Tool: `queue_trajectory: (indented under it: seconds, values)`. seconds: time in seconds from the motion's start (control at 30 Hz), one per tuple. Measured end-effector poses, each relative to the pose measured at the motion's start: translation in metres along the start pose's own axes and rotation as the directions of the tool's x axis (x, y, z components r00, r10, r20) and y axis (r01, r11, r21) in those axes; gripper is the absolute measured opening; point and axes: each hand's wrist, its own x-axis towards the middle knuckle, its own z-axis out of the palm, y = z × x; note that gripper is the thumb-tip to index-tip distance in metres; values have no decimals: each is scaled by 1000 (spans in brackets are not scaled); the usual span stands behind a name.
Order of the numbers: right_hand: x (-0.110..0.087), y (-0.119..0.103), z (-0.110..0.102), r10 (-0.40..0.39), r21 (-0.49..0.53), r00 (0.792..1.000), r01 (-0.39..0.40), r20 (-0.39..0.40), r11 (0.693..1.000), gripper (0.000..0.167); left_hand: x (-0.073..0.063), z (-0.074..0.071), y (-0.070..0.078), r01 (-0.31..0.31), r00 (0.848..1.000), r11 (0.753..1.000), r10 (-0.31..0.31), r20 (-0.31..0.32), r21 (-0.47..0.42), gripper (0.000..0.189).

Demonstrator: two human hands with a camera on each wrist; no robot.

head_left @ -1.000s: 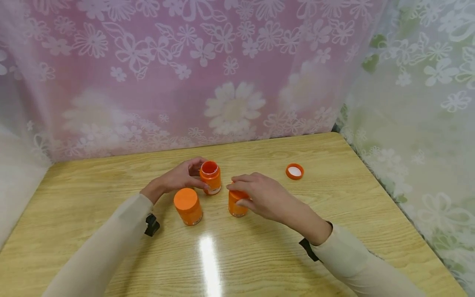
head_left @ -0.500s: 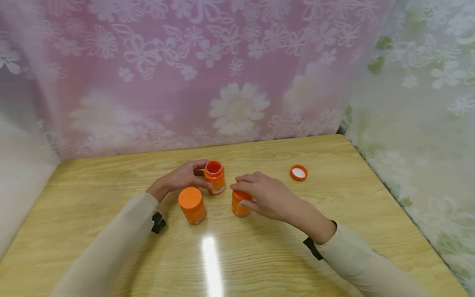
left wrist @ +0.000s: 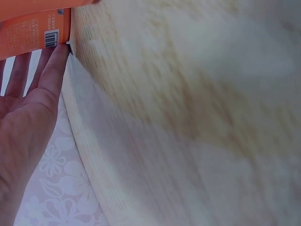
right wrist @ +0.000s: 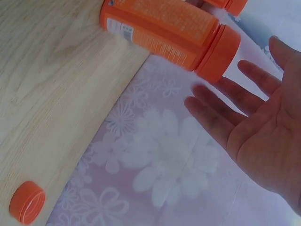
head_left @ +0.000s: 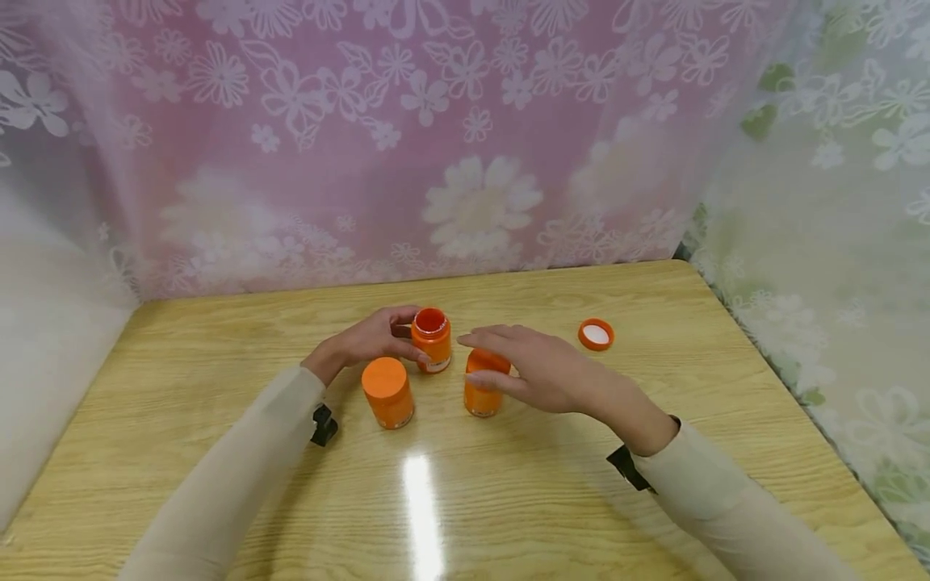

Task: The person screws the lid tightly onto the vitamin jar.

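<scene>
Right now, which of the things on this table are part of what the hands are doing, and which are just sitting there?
In hand:
- open bottle, gripped by the left hand
- capped bottle, just under the open right hand

Lying about:
- second capped bottle, untouched
- loose cap, lying upside down, apart from both hands
- wooden table

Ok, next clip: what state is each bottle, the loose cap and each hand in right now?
Open bottle: upright, uncapped, left hand's grip on it.
Middle bottle: upright, capped.
Near-left bottle: upright, capped, untouched.
Loose cap: lying inside-up on the table.
Left hand: holding the open bottle.
Right hand: open, beside the middle bottle's cap.
</scene>
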Motion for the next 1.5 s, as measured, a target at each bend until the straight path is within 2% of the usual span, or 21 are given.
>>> queue_trajectory:
  seconds: [0.17,0.4,0.6,0.73,0.87,1.07,1.3,1.5]
  values:
    - [-3,14,-9,22,5,1000,-21,-20,1000,62,-1,0,0,8,1000,1000,-8,-9,-4,61]
    - [-7,50,-23,-12,-39,989,6,-148,999,52,-5,-3,0,14,1000,1000,-14,-25,2,62]
    - [-12,85,-27,43,-85,980,-61,-195,995,48,-6,-4,-1,17,999,1000,-17,-32,4,62]
    - [-18,110,-24,100,-116,976,-124,-193,985,49,-7,-3,-2,23,999,1000,-23,-34,-11,62]
    - [-24,133,-18,156,-100,973,-174,-171,980,53,-6,-3,-3,25,999,1000,-25,-34,-8,61]
    - [-29,161,-9,245,-80,966,-252,-89,964,58,-3,-2,-2,20,1000,1000,-21,-20,-12,60]
    - [-34,183,4,311,-73,950,-311,-23,947,61,0,0,-3,19,1000,1000,-20,-20,-19,61]
    - [-36,189,13,301,-88,953,-303,-35,949,65,1,-1,-3,22,1000,1000,-23,-18,-19,62]
